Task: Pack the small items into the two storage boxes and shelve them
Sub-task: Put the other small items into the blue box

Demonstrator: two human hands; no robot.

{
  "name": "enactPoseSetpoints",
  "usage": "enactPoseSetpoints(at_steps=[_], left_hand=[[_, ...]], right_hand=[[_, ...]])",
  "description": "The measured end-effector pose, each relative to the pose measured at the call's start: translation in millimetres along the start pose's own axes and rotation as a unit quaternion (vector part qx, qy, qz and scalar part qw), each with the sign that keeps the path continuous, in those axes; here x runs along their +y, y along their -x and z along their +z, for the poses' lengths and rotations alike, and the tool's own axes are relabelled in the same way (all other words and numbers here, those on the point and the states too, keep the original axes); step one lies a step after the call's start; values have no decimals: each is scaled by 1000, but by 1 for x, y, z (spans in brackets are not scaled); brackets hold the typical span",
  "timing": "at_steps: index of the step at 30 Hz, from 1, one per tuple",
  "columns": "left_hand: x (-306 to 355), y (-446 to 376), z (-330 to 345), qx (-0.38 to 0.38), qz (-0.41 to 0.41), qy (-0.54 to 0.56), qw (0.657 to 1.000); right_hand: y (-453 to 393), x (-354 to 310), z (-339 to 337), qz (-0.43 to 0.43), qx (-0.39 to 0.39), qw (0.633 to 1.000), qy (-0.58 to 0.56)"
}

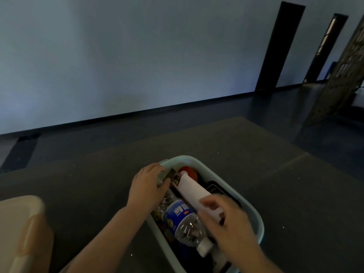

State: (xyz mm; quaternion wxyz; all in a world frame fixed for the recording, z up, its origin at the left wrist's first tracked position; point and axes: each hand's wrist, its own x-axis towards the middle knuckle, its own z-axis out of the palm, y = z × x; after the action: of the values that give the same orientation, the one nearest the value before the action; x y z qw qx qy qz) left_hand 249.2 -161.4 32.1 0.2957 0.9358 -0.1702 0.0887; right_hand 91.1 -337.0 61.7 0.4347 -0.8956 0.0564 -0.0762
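Observation:
A pale blue storage box [214, 175] stands on the dark floor mat in front of me, filled with small items. Inside lie a clear water bottle with a blue label [184, 223], a white rolled tube [194, 192], a red round thing [192, 172] and a dark flat item [215, 189]. My left hand [146, 189] reaches into the box's far left corner and holds a small dark packet [170, 176] there. My right hand [228, 227] grips the near end of the white tube over the box. A beige box [21, 231] sits at the lower left.
The grey mat [256, 154] lies on a dark floor that runs to a pale wall. Dark tall panels [279, 46] stand against the wall at the right. A leaning perforated board [342, 71] is at the far right. A dark floor hatch [19, 152] is at the left.

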Motion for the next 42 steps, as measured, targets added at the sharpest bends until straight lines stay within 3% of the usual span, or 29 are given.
enactPoseSetpoints(at_steps=[3,7,16,23,26,29,31,35,42], left_hand=[[-4,-2,10,-17,13,-54,998],[-6,1,16,-11,26,-90,996],[-14,-3,23,-46,64,-172,982],[-16,-6,25,-30,56,-147,987],[-18,-13,19,-22,10,-64,998],[-23,-22,7,-29,-51,30,998],[-26,-25,5,-32,-41,32,998],[-25,-21,7,-16,-17,14,1000],[-7,-16,-8,-46,-90,23,995]], right_hand=[[13,0,18,-86,-51,991,89],[7,3,20,-106,-69,979,158],[0,14,19,-64,-83,990,99],[4,19,20,-83,-78,987,112],[8,16,14,-78,-38,995,45],[15,22,10,-68,103,992,-6],[19,28,9,-69,167,984,3],[20,28,8,-88,145,985,20],[18,37,2,-128,120,984,-33]])
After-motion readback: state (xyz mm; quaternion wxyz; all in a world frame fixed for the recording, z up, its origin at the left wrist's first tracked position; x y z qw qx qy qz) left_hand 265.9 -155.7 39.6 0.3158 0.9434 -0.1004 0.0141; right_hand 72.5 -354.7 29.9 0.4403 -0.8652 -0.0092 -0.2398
